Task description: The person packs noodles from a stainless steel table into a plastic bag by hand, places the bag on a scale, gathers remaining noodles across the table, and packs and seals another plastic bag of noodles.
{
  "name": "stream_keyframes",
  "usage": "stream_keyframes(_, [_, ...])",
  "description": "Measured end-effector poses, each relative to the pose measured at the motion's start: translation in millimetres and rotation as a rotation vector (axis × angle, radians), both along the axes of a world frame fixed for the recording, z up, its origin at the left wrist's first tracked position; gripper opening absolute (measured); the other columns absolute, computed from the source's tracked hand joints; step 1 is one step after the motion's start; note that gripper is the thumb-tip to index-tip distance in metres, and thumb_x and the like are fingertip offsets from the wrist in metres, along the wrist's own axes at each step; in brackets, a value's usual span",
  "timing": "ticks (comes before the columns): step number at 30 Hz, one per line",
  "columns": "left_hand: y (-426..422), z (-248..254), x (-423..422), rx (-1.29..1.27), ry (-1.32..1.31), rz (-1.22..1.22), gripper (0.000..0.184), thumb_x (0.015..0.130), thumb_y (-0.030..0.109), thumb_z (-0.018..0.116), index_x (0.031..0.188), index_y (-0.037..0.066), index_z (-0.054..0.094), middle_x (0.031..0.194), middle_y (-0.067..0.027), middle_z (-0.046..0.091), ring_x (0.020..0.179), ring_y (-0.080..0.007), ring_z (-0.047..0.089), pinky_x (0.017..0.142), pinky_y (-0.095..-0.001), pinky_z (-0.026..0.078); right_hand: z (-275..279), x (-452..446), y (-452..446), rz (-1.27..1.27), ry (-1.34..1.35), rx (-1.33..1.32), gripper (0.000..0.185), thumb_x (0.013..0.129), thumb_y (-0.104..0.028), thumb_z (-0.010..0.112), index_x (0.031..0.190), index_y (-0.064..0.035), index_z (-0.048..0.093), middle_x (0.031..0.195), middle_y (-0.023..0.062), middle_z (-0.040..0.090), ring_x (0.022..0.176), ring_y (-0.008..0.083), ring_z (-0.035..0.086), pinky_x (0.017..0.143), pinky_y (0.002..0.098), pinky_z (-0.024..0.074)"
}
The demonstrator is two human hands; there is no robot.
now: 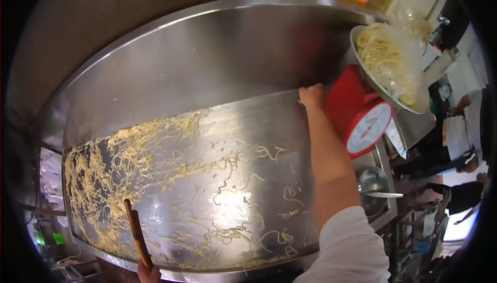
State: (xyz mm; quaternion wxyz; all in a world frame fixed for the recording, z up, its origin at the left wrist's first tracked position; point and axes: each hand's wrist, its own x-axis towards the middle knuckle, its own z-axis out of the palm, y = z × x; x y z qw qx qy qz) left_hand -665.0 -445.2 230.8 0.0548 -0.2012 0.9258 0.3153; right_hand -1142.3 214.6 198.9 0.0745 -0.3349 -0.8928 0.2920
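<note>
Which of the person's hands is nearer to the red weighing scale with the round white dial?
Right. The right hand is close beside the red scale; the left hand is farther away, at the picture's lower left, gripping a brown wooden stick.

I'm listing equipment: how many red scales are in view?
1: the red scale stands beside the right hand, with noodles in its pan. Others could be hidden.
</note>
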Motion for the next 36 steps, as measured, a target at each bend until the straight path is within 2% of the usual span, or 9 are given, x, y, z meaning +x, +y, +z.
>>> stream_keyframes(3, [19.4,18.5,-4.5,-0.002,-0.065,0.034,0.039,0.083,0.006,0.056,0.122,0.002,0.056,0.07,-0.0017,0.053,0.056,-0.01,0.047,0.05,-0.0266,0.039,17.4,21.0,-37.3,0.012,-0.092,0.051,0.052,0.083,-0.032,0.062,0.114,0.01,0.058,0.112,0.0312,0.06,0.114,0.0375,0.057,0.096,0.0464,0.045])
stream_keyframes(5, [-1.4,0.3,8.8,-0.026,-0.016,-0.02,0.039,0.083,0.006,0.056,0.122,0.002,0.056,0.072,-0.002,0.053,0.057,-0.0104,0.048,0.05,-0.027,0.039,11.9,45.9,-87.7,0.5,-0.049,0.1,0.044,0.083,-0.034,0.062,0.107,0.0032,0.064,0.111,0.0265,0.063,0.109,0.0376,0.06,0.092,0.0456,0.0479])
stream_keyframes(8, [-22.2,-11.7,19.8,-0.084,-0.005,-0.05,0.04,0.083,0.006,0.057,0.123,0.002,0.056,0.074,-0.0034,0.055,0.059,-0.0111,0.049,0.051,-0.0273,0.04,39.6,82.1,-120.4,0.464,0.193,-0.093,0.049,0.085,-0.036,0.062,0.121,-0.0032,0.059,0.122,0.0229,0.059,0.115,0.0389,0.055,0.096,0.0452,0.0453])
stream_keyframes(16, [38.6,49.6,3.1,-0.011,-0.151,0.165,0.045,0.083,0.014,0.06,0.125,0.0,0.055,0.086,-0.0088,0.063,0.068,-0.0157,0.057,0.06,-0.0326,0.047,-40.3,32.8,-209.6,0.295,0.064,0.347,0.092,0.089,-0.059,0.044,0.145,0.0096,0.018,0.154,0.026,0.015,0.146,0.0335,0.008,0.118,0.0445,0.0018])
stream_keyframes(19, [47.9,56.4,2.4,0.004,-0.231,0.191,0.046,0.082,0.013,0.06,0.125,0.0,0.055,0.086,-0.0091,0.063,0.068,-0.0155,0.057,0.061,-0.0317,0.047,-27.3,60.5,-357.1,0.762,0.089,-0.241,0.089,0.087,-0.051,0.055,0.146,0.005,0.019,0.154,0.0223,0.018,0.144,0.0347,0.013,0.118,0.0402,0.0109])
stream_keyframes(21, [51.6,56.6,2.5,0.026,-0.137,0.16,0.045,0.082,0.012,0.06,0.125,0.0,0.056,0.085,-0.0078,0.062,0.067,-0.0149,0.056,0.059,-0.0307,0.047,17.2,83.5,-407.9,1.146,-0.083,-0.788,0.056,0.083,-0.042,0.066,0.122,-0.003,0.057,0.13,0.0228,0.053,0.127,0.035,0.046,0.106,0.0435,0.0358])
stream_keyframes(25, [30.5,43.5,13.6,0.02,-0.146,0.145,0.042,0.083,0.008,0.059,0.124,0.0,0.056,0.082,-0.0049,0.06,0.065,-0.0126,0.054,0.056,-0.0286,0.045,20.4,88.6,-346.5,0.913,0.557,-0.471,0.042,0.081,-0.036,0.069,0.109,-0.0052,0.063,0.111,0.0148,0.063,0.103,0.0324,0.06,0.088,0.0424,0.0483])
stream_keyframes(30, [40.7,54.1,3.1,0.103,-0.19,0.199,0.04,0.085,0.007,0.058,0.125,0.001,0.056,0.077,-0.0031,0.057,0.06,-0.0084,0.049,0.05,-0.0254,0.04,32.1,64.1,-102.7,0.368,0.233,0.5,0.066,0.087,-0.041,0.06,0.135,0.0023,0.045,0.146,0.0252,0.035,0.139,0.0364,0.029,0.114,0.044,0.0227])
stream_keyframes(36, [58.7,57.8,1.1,0.216,-0.195,0.189,0.041,0.086,0.007,0.059,0.127,0.002,0.055,0.073,-0.0018,0.056,0.057,-0.0083,0.048,0.048,-0.0254,0.039,-1.5,87.5,-26.8,0.38,-0.141,0.504,0.084,0.089,-0.058,0.046,0.14,0.0078,0.034,0.148,0.0267,0.03,0.14,0.0369,0.027,0.115,0.0435,0.0213])
